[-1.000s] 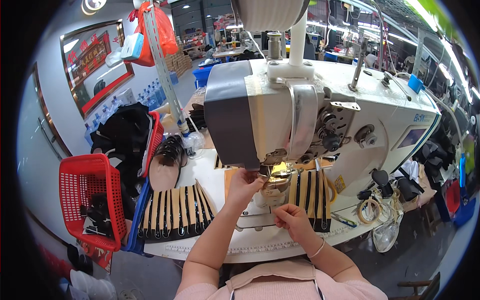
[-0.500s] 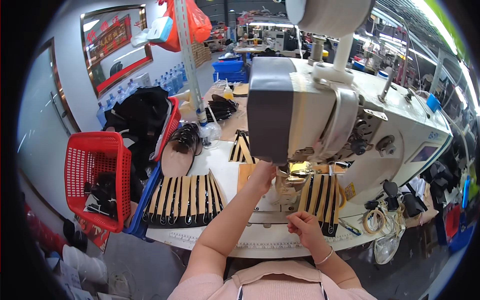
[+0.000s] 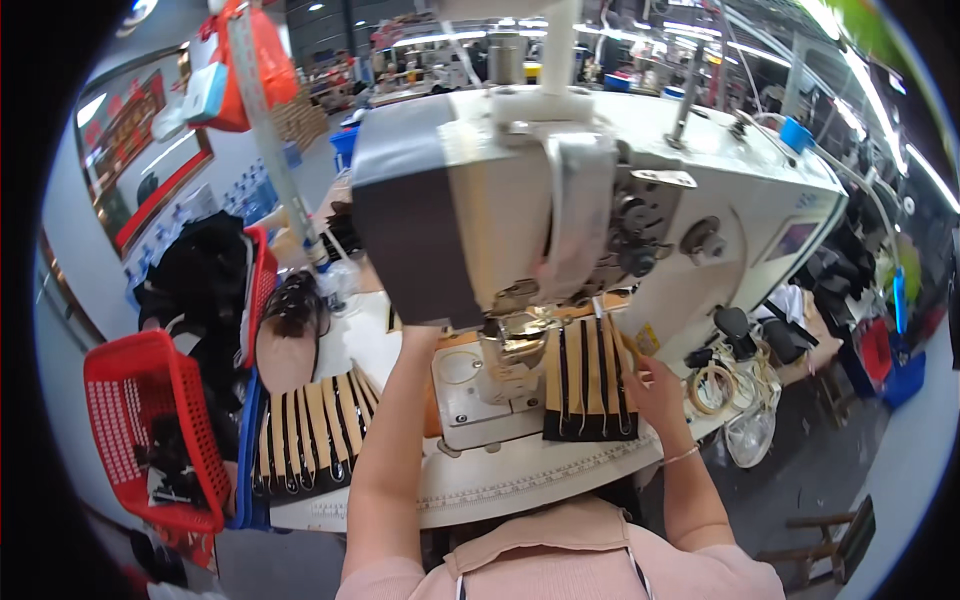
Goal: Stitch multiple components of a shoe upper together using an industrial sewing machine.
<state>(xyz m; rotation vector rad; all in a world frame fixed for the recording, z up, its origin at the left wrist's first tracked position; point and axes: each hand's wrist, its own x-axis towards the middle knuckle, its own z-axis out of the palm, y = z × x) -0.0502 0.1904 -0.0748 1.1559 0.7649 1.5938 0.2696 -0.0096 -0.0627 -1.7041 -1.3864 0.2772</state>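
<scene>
Tan, black-striped panel [image 3: 593,385] lies on the white sewing table [image 3: 365,332]

Tube lights [image 3: 867,75] glare far right. Warm yellow glow [image 3: 530,322] under head of my sewing machine [image 3: 480,210], housing slightly smeared. Worktop [image 3: 520,462] bright; far background soft; fisheye bends edges, rim black.

Reaching up from seven o'clock with the left forearm [image 3: 388,440], long and nearly straight, aimed just past twelve. Hiding the left hand from sight beyond the left wrist [image 3: 417,348], toward eight o'clock, with no telling its grip. Angling the right forearm [image 3: 697,495] between four and five o'clock, tipped toward eleven. Holding the right hand [image 3: 657,394] at four o'clock, fingers [image 3: 641,374] bent toward eleven, too small to tell any pinch. Setting both forearms well apart.
</scene>
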